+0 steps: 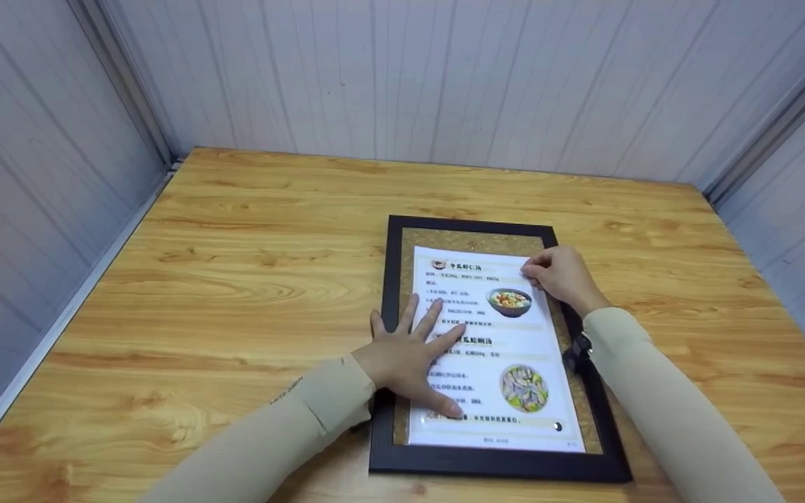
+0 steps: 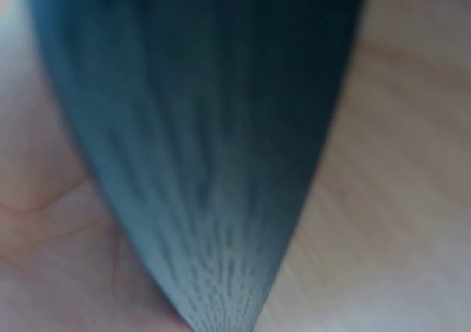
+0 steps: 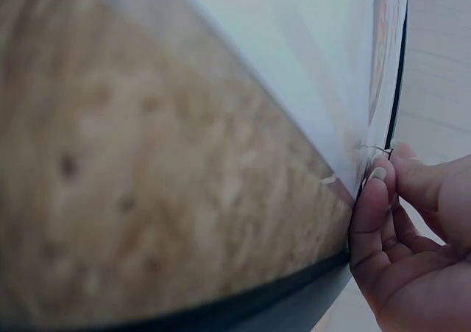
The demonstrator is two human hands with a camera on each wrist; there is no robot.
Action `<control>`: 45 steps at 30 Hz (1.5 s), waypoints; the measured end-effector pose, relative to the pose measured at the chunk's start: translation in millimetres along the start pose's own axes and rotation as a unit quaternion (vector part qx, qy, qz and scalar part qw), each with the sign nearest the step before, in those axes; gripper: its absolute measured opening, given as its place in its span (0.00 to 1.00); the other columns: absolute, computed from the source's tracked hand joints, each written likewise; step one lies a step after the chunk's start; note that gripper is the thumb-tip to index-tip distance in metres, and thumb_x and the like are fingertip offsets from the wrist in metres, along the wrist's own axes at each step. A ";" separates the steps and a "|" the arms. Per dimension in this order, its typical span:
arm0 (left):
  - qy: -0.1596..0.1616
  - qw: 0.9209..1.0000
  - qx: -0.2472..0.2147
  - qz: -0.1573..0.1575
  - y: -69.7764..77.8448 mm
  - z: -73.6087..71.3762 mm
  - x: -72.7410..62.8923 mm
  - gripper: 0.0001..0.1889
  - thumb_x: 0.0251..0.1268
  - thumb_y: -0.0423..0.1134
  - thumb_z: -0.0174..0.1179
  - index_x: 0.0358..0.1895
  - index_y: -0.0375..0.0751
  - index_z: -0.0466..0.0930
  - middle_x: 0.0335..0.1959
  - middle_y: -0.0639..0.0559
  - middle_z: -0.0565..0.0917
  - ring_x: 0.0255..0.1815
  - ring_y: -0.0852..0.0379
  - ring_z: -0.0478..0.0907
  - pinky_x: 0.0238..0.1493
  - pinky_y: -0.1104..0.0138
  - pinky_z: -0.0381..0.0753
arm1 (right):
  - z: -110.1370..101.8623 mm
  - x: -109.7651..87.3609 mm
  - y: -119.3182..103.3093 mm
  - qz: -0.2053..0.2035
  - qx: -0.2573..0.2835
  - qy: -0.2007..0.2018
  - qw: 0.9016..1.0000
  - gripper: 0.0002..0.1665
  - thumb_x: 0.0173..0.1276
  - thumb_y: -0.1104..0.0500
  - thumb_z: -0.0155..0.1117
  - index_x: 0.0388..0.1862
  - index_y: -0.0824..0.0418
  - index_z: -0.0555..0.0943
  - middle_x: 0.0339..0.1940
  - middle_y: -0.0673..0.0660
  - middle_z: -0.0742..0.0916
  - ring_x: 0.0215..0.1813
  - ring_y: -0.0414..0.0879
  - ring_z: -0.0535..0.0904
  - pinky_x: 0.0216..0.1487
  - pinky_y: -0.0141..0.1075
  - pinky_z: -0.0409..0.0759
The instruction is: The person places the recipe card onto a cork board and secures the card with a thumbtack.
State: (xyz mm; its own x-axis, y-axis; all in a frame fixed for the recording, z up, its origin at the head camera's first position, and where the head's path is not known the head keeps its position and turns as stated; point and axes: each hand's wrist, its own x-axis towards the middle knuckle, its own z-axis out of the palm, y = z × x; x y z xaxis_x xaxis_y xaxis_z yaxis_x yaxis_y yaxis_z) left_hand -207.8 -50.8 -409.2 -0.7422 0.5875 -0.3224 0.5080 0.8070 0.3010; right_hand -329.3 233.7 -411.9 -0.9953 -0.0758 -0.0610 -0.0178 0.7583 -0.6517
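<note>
A printed recipe sheet (image 1: 472,377) lies on a black-framed cork board (image 1: 497,464) on the table. My left hand (image 1: 406,356), fingers spread, presses on the sheet's left side and across the frame's left bar. That bar (image 2: 206,155) fills the left wrist view, blurred. At the sheet's upper right corner, my right hand (image 1: 562,278) pinches a small pin-like thing (image 3: 379,149), mostly hidden by the fingertips. Its thumb and forefinger are right at the sheet's edge, beside bare cork (image 3: 162,163). A small round tack (image 1: 557,426) shows at the sheet's lower right corner.
The wood-grain table (image 1: 256,265) stretches out to the left, behind and right of the board. White panelled walls (image 1: 409,84) close in the back and both sides. A dark wrist device (image 1: 577,353) sits under the right wrist, over the frame's right bar.
</note>
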 end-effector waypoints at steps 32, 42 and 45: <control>0.000 1.000 0.003 -0.002 0.3 1.8 3.7 0.62 0.40 0.83 0.58 0.80 0.69 0.38 0.80 0.49 0.28 0.76 0.38 0.17 0.58 0.23 0.28 | -1.6 -1.4 -2.7 0.015 -0.024 -0.003 1.000 0.10 0.74 0.62 0.60 0.43 0.68 0.86 0.33 0.58 0.85 0.33 0.45 0.77 0.32 0.34 0.75; -0.006 1.000 0.001 -0.006 0.1 3.0 4.7 0.63 0.39 0.84 0.57 0.80 0.70 0.38 0.80 0.50 0.26 0.76 0.39 0.16 0.59 0.24 0.26 | -0.7 -1.1 -1.2 -0.002 -0.033 0.000 0.999 0.10 0.74 0.64 0.60 0.42 0.69 0.87 0.34 0.60 0.86 0.31 0.44 0.77 0.31 0.32 0.75; -0.006 1.000 0.002 -0.007 0.0 2.6 4.5 0.62 0.39 0.84 0.57 0.80 0.70 0.38 0.80 0.50 0.26 0.75 0.39 0.15 0.59 0.24 0.27 | -0.5 -0.3 -2.4 -0.007 -0.038 0.000 0.999 0.11 0.74 0.64 0.60 0.42 0.69 0.87 0.35 0.61 0.87 0.32 0.45 0.78 0.31 0.33 0.75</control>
State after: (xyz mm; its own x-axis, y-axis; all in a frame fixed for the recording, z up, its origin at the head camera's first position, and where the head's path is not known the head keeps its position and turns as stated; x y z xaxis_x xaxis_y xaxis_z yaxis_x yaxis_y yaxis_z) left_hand -210.0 -48.0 -413.0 -0.7439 0.5769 -0.3375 0.4992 0.8153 0.2934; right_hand -329.1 232.2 -410.0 -0.9948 -0.0868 -0.0526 -0.0387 0.8037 -0.5938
